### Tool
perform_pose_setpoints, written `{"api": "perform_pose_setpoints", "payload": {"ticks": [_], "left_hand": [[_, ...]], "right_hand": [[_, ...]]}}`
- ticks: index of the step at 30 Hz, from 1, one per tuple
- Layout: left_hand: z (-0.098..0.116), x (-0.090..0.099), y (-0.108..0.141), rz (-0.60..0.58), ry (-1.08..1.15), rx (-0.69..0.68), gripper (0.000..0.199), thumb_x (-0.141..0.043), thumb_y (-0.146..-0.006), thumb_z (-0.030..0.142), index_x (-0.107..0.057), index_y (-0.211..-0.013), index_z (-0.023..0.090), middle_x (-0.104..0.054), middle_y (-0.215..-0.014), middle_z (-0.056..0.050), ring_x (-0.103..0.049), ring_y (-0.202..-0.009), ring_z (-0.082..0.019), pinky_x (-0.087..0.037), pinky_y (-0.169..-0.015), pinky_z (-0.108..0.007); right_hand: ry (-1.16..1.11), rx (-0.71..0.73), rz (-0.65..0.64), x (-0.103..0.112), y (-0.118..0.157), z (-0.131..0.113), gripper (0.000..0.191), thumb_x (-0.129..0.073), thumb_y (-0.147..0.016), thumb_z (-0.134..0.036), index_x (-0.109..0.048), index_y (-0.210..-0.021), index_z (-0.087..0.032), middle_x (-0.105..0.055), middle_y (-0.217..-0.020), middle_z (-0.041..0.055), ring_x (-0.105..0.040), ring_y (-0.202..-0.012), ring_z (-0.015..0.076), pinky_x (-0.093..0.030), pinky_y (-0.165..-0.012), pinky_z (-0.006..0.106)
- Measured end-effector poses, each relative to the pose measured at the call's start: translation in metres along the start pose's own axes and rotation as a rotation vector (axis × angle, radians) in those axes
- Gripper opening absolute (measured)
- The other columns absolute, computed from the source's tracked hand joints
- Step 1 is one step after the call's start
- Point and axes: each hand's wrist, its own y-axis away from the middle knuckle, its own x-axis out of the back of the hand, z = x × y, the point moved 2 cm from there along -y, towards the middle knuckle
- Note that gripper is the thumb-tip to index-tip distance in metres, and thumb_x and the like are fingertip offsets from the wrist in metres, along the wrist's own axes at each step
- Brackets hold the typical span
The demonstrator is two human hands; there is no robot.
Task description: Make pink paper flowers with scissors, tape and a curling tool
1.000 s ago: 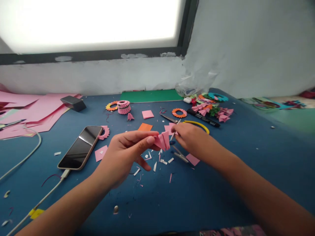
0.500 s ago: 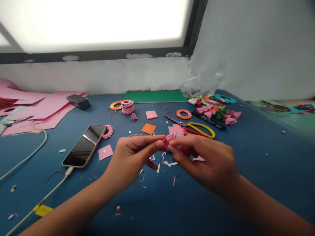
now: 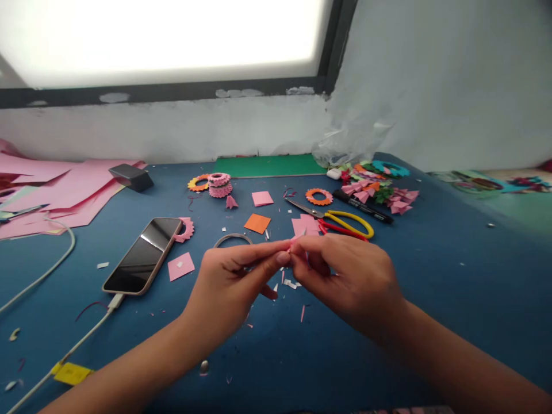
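A small folded piece of pink paper [image 3: 294, 240] is pinched between my two hands above the blue table [image 3: 276, 368]; my fingers hide most of it. My left hand [image 3: 237, 273] holds it from the left between thumb and forefinger. From the right, the thumb and forefinger of my right hand [image 3: 345, 264] press on the same paper, almost touching the left fingertips. Beyond the hands lie pink paper squares [image 3: 307, 223], an orange square [image 3: 257, 223] and yellow-and-red handled scissors [image 3: 349, 224]. White and pink paper scraps [image 3: 290, 283] are scattered underneath.
To the left a phone [image 3: 142, 256] is plugged into a white cable [image 3: 84, 342], near a grey block [image 3: 131, 177] and large pink sheets [image 3: 81, 190]. Behind are notched paper rings [image 3: 219, 187], a green board [image 3: 271, 165], a black marker [image 3: 366, 208] and folded paper pieces [image 3: 401, 200].
My right hand has come slightly left and closer to the left fingertips, covering more of the pink paper. The view has shifted a little.
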Motion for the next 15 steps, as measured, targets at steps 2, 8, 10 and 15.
{"api": "perform_pose_setpoints", "payload": {"ticks": [2,8,10,15], "left_hand": [[0.0004,-0.0006,0.0003,-0.006,-0.001,0.016,0.017,-0.068,-0.077,0.026,-0.075,-0.092,0.024,-0.075,-0.077,-0.001,-0.063,-0.051,-0.009,-0.058,-0.046,-0.017],[0.0004,-0.0004,-0.0018,-0.010,0.064,0.061,0.016,-0.069,-0.076,0.029,-0.075,-0.089,0.023,-0.075,-0.083,-0.003,-0.068,-0.061,-0.014,-0.058,-0.045,-0.019],[0.0003,0.0005,-0.0029,-0.002,0.094,0.057,0.015,-0.069,-0.075,0.029,-0.076,-0.087,0.023,-0.075,-0.083,-0.002,-0.069,-0.066,-0.015,-0.058,-0.045,-0.018],[-0.0007,0.0038,-0.0048,0.017,0.096,0.045,0.014,-0.068,-0.077,0.031,-0.075,-0.086,0.022,-0.074,-0.078,-0.002,-0.070,-0.071,-0.017,-0.057,-0.043,-0.016]], "right_hand": [[0.023,-0.001,-0.044,-0.0009,0.0000,0.0008,0.017,-0.054,-0.083,-0.021,-0.052,-0.067,-0.022,-0.049,-0.047,-0.0060,-0.044,-0.042,0.0082,-0.032,-0.045,0.024],[-0.029,0.027,-0.056,-0.0041,0.0044,0.0002,0.016,-0.052,-0.082,-0.018,-0.047,-0.067,-0.022,-0.050,-0.051,-0.0065,-0.044,-0.045,0.0078,-0.035,-0.048,0.023],[-0.102,0.041,-0.003,-0.0032,0.0060,-0.0020,0.012,-0.052,-0.079,-0.015,-0.047,-0.071,-0.022,-0.053,-0.056,-0.0061,-0.045,-0.047,0.0074,-0.037,-0.049,0.022],[-0.219,-0.062,0.159,0.0048,0.0033,0.0059,0.013,-0.053,-0.074,-0.010,-0.045,-0.072,-0.020,-0.054,-0.061,-0.0048,-0.049,-0.051,0.0067,-0.040,-0.049,0.020]]}}
